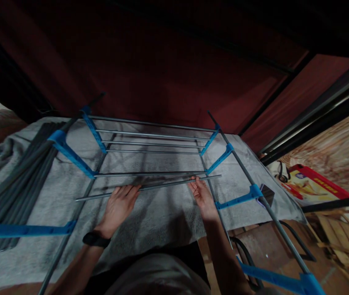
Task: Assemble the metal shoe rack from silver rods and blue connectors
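A thin grey metal tube (pixel 165 185) runs slantwise across the middle, its right end a little higher than its left. My left hand (pixel 121 203), with a black band on its wrist, is closed over the tube left of its middle. Closer to the far end, the fingers of my right hand (pixel 201 196) pinch it. Around both hands lies a half-built rack of grey tubes and blue plastic brackets. A left bracket (pixel 72 157) and a right bracket (pixel 238 200) flank the hands. Just beyond the held tube, a fitted crossbar (pixel 152 173) joins the two sides.
Several loose grey tubes (pixel 35 172) lie bundled at left on the grey cloth (pixel 162 217) covering the table. A dark phone-like object (pixel 267 194) rests near the right edge. Beyond are a red and yellow package (pixel 315 186), a wooden slatted piece (pixel 343 237) and a dark red curtain (pixel 162 78).
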A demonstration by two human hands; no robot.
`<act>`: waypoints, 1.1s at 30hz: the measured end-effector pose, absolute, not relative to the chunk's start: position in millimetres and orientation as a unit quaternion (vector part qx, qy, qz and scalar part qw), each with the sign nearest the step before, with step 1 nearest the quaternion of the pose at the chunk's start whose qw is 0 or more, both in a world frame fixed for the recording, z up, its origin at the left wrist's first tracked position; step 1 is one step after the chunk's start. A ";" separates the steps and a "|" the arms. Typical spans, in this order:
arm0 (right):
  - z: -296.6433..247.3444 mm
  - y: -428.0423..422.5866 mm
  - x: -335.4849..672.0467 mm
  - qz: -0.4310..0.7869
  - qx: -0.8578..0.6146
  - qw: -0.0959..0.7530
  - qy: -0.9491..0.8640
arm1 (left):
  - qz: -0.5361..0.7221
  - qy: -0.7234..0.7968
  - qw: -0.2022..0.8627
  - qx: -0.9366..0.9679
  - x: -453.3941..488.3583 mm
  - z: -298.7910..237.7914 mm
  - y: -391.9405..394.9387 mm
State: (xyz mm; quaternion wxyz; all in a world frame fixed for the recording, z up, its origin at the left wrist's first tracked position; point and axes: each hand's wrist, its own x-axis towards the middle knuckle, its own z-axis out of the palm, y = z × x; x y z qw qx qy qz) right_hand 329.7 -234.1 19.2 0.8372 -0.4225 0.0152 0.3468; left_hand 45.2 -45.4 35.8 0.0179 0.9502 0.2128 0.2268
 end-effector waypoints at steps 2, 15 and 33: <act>22.7 -231.6 330.8 0.350 -0.423 0.836 0.014 | 0.231 0.215 0.014 0.949 46.0 38.1 -44.5; 44.7 -238.0 326.7 0.320 -0.426 0.844 -0.066 | 0.289 0.254 0.009 0.923 33.9 41.9 -40.2; 55.7 -232.5 318.8 0.273 -0.447 0.846 -0.098 | 0.273 0.229 0.076 0.931 33.4 36.1 -37.2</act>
